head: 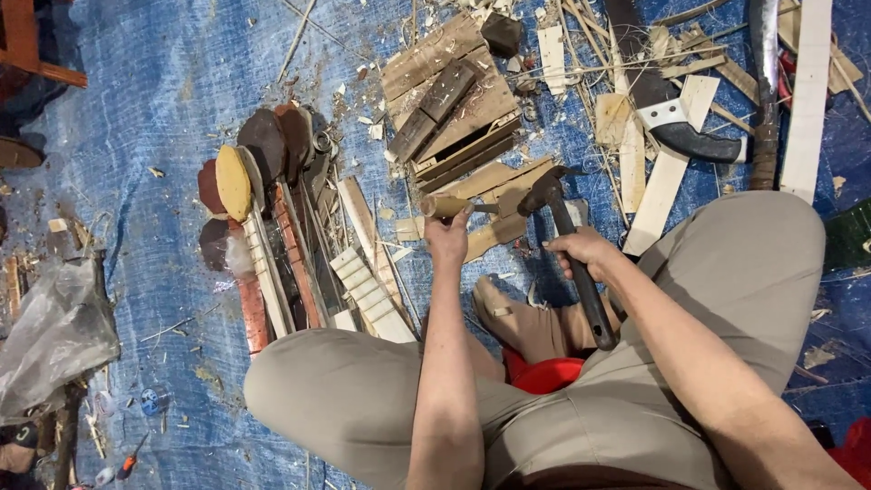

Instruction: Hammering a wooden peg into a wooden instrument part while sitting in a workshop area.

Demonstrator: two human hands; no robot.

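The left hand (446,238) is closed around the wooden handle of a chisel (446,207), which lies roughly level with its metal blade pointing toward the hammer. The right hand (581,251) is wrapped tight around the dark handle of a hammer (570,245), its head raised just beside the chisel's metal end; whether the two touch cannot be told. Both tools hover over a light wooden strip (497,231) lying on the blue tarp (163,109), just ahead of the person's knees. The person sits on a red stool (544,374), a foot in a tan sock (517,322) tucked below the hammer. Toward the tarp's left side lies a row of long wooden pieces with rounded oval ends (259,209), some dark, one yellow. Toward the far edge sits a wooden block assembly (449,100); toward the far right corner lie a saw with a dark handle (676,113) and white wooden slats (807,91) among scattered shavings.
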